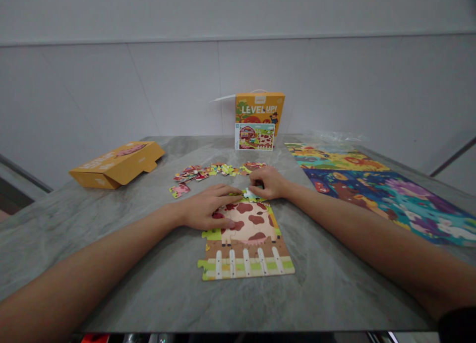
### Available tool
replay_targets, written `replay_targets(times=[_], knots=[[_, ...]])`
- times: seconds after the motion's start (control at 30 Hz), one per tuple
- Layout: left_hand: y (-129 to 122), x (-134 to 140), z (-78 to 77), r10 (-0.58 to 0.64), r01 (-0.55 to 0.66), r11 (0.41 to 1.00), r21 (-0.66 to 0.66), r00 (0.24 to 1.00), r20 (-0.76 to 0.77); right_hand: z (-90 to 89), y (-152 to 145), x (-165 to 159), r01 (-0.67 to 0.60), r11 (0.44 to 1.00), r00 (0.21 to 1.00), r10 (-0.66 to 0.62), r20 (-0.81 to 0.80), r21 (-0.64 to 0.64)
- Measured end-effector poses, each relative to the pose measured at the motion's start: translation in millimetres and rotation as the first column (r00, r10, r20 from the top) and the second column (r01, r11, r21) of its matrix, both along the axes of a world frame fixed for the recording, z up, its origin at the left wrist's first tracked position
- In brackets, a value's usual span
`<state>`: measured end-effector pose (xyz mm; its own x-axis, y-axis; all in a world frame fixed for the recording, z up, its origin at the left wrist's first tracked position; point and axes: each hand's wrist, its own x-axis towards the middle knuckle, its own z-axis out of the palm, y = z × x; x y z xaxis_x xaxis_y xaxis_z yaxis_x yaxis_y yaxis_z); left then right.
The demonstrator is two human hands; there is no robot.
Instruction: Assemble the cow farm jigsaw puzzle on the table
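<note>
A partly joined jigsaw puzzle (247, 244) lies flat on the grey table, showing a brown-spotted cow above a white fence. My left hand (210, 206) rests on its upper left part, fingers stretched out over the cow. At the puzzle's top edge, my right hand (268, 182) has its fingers curled and pinched on a light blue and green puzzle piece (251, 195); the fingers partly cover it. Just beyond both hands lie several loose puzzle pieces (193, 173) in small heaps. One pink and green piece (180, 190) sits apart, left of my left hand.
An orange "LEVEL UP!" box (260, 105) stands at the back, with a farm picture card (255, 137) leaning against it. Another orange box (119, 162) lies at the left. Two finished-looking colourful puzzles (390, 204) and clear plastic wrap (334, 136) are at the right.
</note>
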<state>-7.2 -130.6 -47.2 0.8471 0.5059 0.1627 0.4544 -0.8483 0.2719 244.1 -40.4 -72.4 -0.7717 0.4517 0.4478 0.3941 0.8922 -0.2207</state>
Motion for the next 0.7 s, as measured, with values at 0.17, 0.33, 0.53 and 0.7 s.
replay_targets(times=[0.17,0.33,0.53,0.7], knots=[[-0.5,0.2,1.6,-0.029,0.029,0.999,0.016,1.000,0.009,2.5,-2.9,0.4,0.002,1.000,0.999,-0.003,0.036,0.016],[-0.6,1.6,2.6,-0.059,0.060,0.998,-0.001,0.997,0.052,5.1,-4.1,0.9,-0.011,0.999,0.996,0.006,0.093,0.049],[-0.9,1.6,2.2,-0.069,0.070,0.998,-0.010,0.995,0.069,0.5,-1.7,0.2,-0.010,1.000,0.997,0.008,0.074,0.018],[-1.1,1.7,1.9,-0.059,0.060,0.998,-0.011,0.997,0.041,4.3,-2.8,1.0,-0.023,0.997,0.998,0.029,0.063,-0.080]])
